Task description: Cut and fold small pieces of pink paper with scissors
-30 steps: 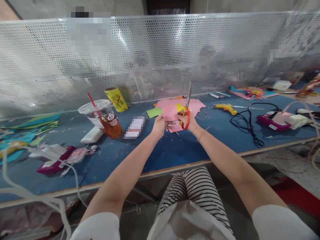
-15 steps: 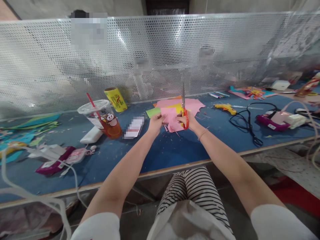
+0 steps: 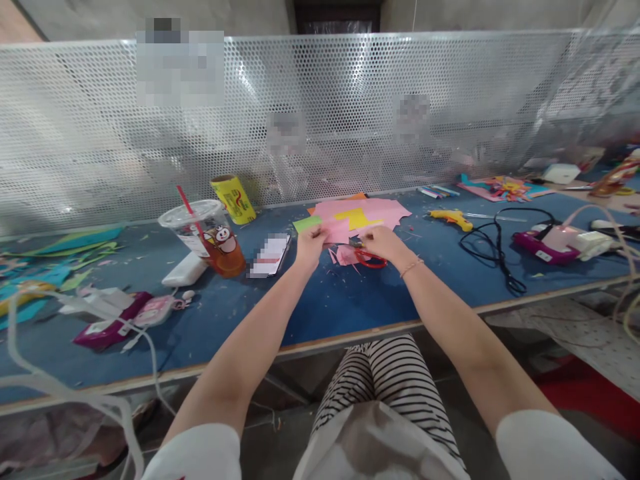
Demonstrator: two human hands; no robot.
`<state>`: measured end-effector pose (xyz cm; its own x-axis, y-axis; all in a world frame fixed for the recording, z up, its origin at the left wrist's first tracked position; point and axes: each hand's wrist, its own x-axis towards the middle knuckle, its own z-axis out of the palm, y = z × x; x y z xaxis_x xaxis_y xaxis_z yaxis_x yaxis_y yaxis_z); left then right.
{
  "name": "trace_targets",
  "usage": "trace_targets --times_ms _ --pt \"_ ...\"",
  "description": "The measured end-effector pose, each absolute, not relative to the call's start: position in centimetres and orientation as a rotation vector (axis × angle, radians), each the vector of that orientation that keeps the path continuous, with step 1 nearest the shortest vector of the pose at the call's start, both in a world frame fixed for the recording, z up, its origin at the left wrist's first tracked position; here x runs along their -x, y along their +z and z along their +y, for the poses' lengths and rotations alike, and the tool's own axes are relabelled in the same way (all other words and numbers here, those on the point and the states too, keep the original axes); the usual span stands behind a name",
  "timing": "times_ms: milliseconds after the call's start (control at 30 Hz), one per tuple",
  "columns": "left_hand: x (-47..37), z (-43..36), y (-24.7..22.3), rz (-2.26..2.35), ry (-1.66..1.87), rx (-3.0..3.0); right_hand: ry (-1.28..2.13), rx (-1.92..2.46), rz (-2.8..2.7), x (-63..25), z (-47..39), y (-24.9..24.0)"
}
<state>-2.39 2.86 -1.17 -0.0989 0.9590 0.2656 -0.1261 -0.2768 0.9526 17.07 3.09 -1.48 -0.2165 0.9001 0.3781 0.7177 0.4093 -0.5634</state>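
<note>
My left hand (image 3: 311, 244) pinches a small piece of pink paper (image 3: 339, 232) between thumb and fingertips, above the blue table. Just to its right, my right hand (image 3: 383, 241) is closed, its fingertips near the paper's right side. What those fingers hold is hidden. The red handles of a pair of scissors (image 3: 371, 260) show directly below the right hand. Their blades cannot be made out. Pink scraps (image 3: 346, 255) lie beneath the hands. Behind them is a larger pink sheet (image 3: 393, 210), with a yellow piece (image 3: 353, 217) on it and green paper (image 3: 307, 224) at its left.
Left of the hands are a phone (image 3: 271, 256), a drink cup (image 3: 220, 247) and a yellow roll (image 3: 235, 199). A yellow glue gun (image 3: 451, 219) and its black cord lie at right, beside a purple power strip (image 3: 550, 248). A perforated metal screen (image 3: 330, 113) stands behind.
The scissors, upright at my right hand before, now have their handles low beneath it. My right hand has turned and closed. The pink paper at my left hand sits flatter.
</note>
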Motion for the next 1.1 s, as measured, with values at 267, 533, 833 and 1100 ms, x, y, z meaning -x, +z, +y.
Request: trace_targets --times_ms 267,533,833,1100 --pt "2.3 3.2 -1.9 1.04 1.552 -1.589 0.69 0.895 -1.769 -15.1 2.9 -0.9" --pt "2.0 2.6 -0.8 1.094 1.557 -1.677 0.654 0.879 -1.669 -15.5 2.6 -0.4" --pt "1.4 2.0 -0.9 0.98 1.52 -1.437 0.686 0.847 -1.653 -15.5 3.1 -0.8" --pt "1.9 2.2 -0.6 0.929 1.457 -1.435 0.717 0.829 -1.673 -15.6 3.4 -1.0"
